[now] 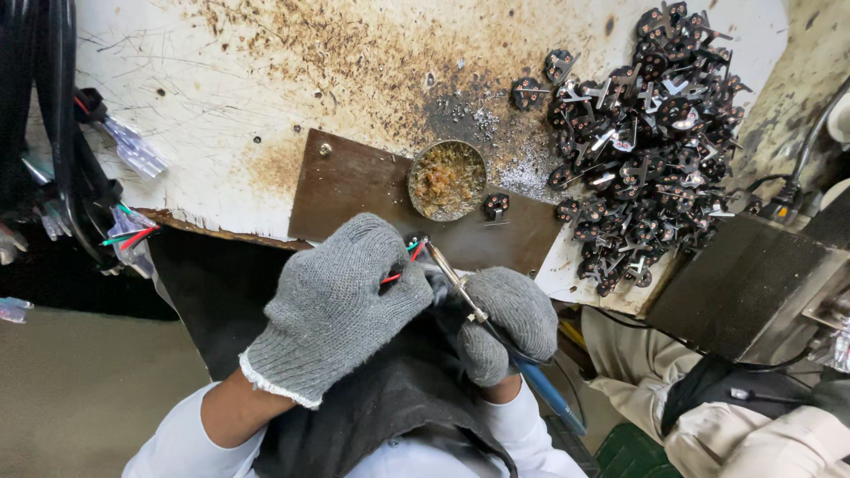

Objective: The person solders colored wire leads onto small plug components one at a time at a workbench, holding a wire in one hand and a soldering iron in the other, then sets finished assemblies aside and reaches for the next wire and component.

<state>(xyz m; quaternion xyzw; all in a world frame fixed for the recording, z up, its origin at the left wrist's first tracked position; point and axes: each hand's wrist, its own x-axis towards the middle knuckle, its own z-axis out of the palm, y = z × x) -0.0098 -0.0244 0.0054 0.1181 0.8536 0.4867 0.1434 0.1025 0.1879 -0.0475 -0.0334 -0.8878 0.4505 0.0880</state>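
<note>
Wires (400, 268) poke from the left hand (341, 301) grip; right hand (509, 319) grips soldering iron (496, 332) beside them.

- A small wire bundle (396, 270) with red, green and black leads is pinched in the grey-gloved left hand (341, 301), its ends poking out towards the far right.
- A soldering iron (496, 336) with a blue handle and slim metal shaft lies slanted in the gloved right hand (509, 319), tip pointing far-left and meeting the wire ends just near of the brown plate.
</note>
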